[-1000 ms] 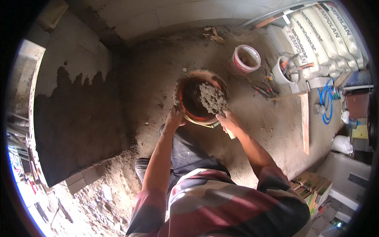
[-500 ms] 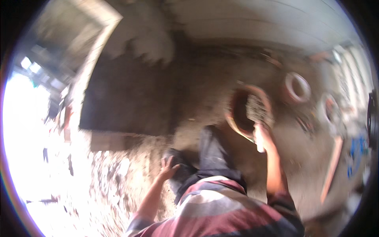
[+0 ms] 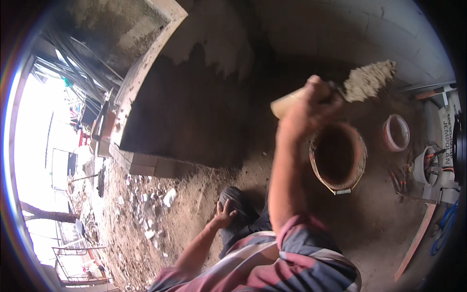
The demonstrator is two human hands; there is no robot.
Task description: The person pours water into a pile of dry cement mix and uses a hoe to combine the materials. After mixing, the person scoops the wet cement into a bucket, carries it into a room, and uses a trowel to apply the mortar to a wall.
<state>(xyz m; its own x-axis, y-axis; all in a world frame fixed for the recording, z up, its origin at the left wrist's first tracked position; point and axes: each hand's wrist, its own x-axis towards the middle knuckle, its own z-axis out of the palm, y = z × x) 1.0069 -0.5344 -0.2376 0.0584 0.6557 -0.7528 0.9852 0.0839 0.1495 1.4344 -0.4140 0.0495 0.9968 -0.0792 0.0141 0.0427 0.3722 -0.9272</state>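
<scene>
My right hand (image 3: pixel 310 109) is raised over the floor and closed around the pale handle of a trowel (image 3: pixel 285 103). A heap of wet grey mortar (image 3: pixel 370 81) covers the trowel's blade, which points up to the right. Below that hand stands a bucket (image 3: pixel 362 165) with a mortar-smeared rim and a handle hanging at its near side; its inside is dark. My left hand (image 3: pixel 223 216) rests on my bent knee with its fingers spread and holds nothing.
Dark, wet-looking plaster covers part of the wall (image 3: pixel 189 112) ahead. To the right are a small pinkish-white bucket (image 3: pixel 389 134), a grey tub (image 3: pixel 422 168) of tools, a wooden board (image 3: pixel 415 241) and a blue hose (image 3: pixel 445 228). Rubble (image 3: pixel 151 214) lies on the ground at left.
My right hand has lifted the trowel with mortar up out of the bucket, and its blade has swung toward the upper right. My left hand stays on my knee. The view has shifted.
</scene>
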